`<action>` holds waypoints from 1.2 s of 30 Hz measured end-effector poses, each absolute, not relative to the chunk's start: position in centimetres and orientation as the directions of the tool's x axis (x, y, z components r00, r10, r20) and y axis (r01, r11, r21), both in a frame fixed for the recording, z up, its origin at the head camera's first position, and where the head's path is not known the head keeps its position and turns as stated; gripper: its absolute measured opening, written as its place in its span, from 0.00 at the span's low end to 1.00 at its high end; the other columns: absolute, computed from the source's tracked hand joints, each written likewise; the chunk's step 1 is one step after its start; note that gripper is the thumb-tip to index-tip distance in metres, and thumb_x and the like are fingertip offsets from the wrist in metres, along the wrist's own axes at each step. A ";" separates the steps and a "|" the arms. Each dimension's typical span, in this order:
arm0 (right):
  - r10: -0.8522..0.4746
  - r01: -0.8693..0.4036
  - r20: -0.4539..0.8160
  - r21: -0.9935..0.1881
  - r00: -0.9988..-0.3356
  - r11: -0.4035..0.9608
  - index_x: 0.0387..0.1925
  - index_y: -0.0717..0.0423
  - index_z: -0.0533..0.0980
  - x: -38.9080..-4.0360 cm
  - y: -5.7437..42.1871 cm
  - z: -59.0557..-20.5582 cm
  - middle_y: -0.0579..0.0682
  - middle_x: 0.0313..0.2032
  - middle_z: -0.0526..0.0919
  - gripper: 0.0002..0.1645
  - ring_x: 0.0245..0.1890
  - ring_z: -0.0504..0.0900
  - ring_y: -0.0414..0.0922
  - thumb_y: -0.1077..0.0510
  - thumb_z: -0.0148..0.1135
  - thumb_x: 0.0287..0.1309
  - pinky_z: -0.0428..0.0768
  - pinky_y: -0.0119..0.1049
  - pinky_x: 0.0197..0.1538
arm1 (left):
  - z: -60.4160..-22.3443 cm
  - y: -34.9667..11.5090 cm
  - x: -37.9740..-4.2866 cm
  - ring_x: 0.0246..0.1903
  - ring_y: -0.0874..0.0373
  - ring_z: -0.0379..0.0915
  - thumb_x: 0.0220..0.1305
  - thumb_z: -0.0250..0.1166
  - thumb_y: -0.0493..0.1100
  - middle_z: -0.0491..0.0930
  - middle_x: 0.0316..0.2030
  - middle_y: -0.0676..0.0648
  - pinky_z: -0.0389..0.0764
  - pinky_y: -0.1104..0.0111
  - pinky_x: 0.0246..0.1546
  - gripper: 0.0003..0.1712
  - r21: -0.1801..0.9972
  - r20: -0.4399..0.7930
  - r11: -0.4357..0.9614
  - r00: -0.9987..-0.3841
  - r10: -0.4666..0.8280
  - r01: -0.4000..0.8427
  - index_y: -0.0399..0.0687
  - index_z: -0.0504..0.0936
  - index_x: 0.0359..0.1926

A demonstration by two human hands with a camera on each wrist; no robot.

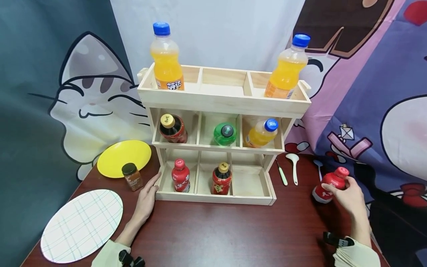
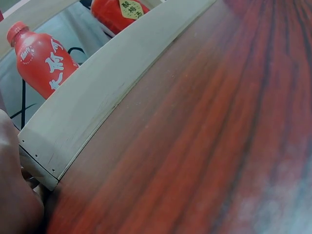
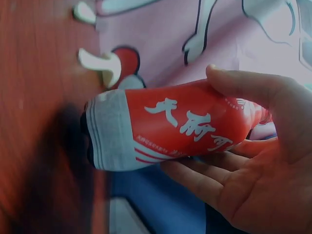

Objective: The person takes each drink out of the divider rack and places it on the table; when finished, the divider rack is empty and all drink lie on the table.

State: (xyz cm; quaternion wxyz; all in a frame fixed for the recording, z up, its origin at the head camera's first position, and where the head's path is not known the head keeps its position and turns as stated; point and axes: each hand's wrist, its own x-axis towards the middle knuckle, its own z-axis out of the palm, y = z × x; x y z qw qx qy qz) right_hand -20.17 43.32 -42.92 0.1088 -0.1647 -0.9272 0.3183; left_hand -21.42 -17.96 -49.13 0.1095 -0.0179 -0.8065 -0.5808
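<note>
My right hand (image 1: 348, 194) holds a red cola bottle (image 1: 334, 180) at the right of the table, thumb on one side and fingers on the other. The bottle tilts; whether its base touches the table I cannot tell. In the right wrist view, white characters and a pale band show on the bottle (image 3: 180, 122). At the left, my left hand (image 1: 146, 198) touches the lower left side of a three-tier wooden rack (image 1: 213, 199), fingers along its edge. A similar red bottle (image 1: 181, 176) stands in the bottom left compartment, with a dark, yellow-capped bottle (image 1: 221, 180) in the middle one.
Orange soda bottles (image 1: 167, 63) stand on the top tier's two ends. The middle tier holds a dark bottle (image 1: 173, 128), a green one (image 1: 225, 134) and an orange one (image 1: 261, 133). Left are a yellow plate (image 1: 124, 157), a brown jar (image 1: 132, 177) and a checked oval mat (image 1: 83, 224). A white spoon (image 1: 294, 167) lies right.
</note>
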 end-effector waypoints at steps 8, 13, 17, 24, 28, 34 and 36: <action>0.479 0.334 0.076 -0.622 -0.875 0.708 0.62 0.70 0.52 -19.1 46.1 -43.5 0.72 0.52 0.68 0.54 0.42 0.71 0.57 0.39 0.61 0.46 0.67 0.40 0.36 | -49.2 -17.8 -21.5 0.64 0.56 0.54 0.65 0.46 0.35 0.64 0.62 0.48 0.55 0.87 0.50 0.24 0.937 0.191 0.319 -0.974 -0.125 0.143 0.48 0.66 0.62; 0.521 0.359 0.061 -0.655 -0.852 0.664 0.61 0.66 0.54 -18.8 47.1 -44.1 0.71 0.50 0.71 0.51 0.24 0.66 0.29 0.39 0.63 0.45 0.64 0.28 0.27 | -49.3 -17.9 -21.5 0.64 0.57 0.54 0.65 0.46 0.35 0.64 0.62 0.49 0.55 0.87 0.50 0.24 0.940 0.182 0.313 -0.974 -0.135 0.132 0.49 0.66 0.61; 0.538 0.358 0.052 -0.693 -0.841 0.627 0.62 0.65 0.53 -18.9 47.2 -44.4 0.70 0.51 0.69 0.51 0.25 0.62 0.26 0.41 0.63 0.46 0.64 0.26 0.28 | -49.3 -18.0 -21.5 0.64 0.57 0.55 0.65 0.46 0.36 0.65 0.62 0.50 0.55 0.86 0.51 0.23 0.939 0.182 0.318 -0.974 -0.135 0.131 0.50 0.67 0.61; 0.477 0.247 0.087 -0.766 -0.875 0.593 0.61 0.60 0.54 -18.8 47.6 -44.4 0.41 0.37 0.72 0.45 0.27 0.66 0.21 0.47 0.64 0.48 0.67 0.18 0.28 | -49.2 -17.8 -21.7 0.63 0.58 0.55 0.65 0.46 0.36 0.66 0.61 0.50 0.55 0.85 0.52 0.23 0.938 0.184 0.322 -0.973 -0.139 0.131 0.50 0.67 0.61; 0.486 0.248 0.091 -0.771 -0.869 0.587 0.67 0.53 0.47 -18.4 47.2 -43.3 0.51 0.52 0.71 0.49 0.48 0.71 0.32 0.47 0.62 0.50 0.68 0.19 0.48 | -49.2 -17.8 -21.6 0.64 0.58 0.54 0.64 0.46 0.35 0.65 0.62 0.50 0.55 0.85 0.52 0.23 0.939 0.183 0.318 -0.973 -0.138 0.131 0.49 0.67 0.61; 0.586 0.327 0.144 -0.713 -0.797 0.620 0.68 0.49 0.43 -18.3 45.2 -40.8 0.60 0.67 0.51 0.54 0.66 0.51 0.56 0.41 0.61 0.47 0.49 0.51 0.65 | -49.9 -18.2 -22.1 0.64 0.59 0.54 0.64 0.47 0.37 0.65 0.61 0.52 0.56 0.78 0.56 0.23 0.944 0.163 0.310 -0.976 -0.143 0.112 0.52 0.68 0.61; 0.622 0.321 0.197 -0.718 -0.758 0.618 0.67 0.48 0.47 -18.4 44.4 -40.1 0.56 0.67 0.53 0.52 0.66 0.52 0.55 0.42 0.62 0.46 0.49 0.48 0.66 | -50.6 -18.4 -22.4 0.63 0.61 0.54 0.65 0.47 0.38 0.65 0.61 0.54 0.56 0.74 0.57 0.23 0.942 0.154 0.320 -0.977 -0.145 0.101 0.56 0.68 0.60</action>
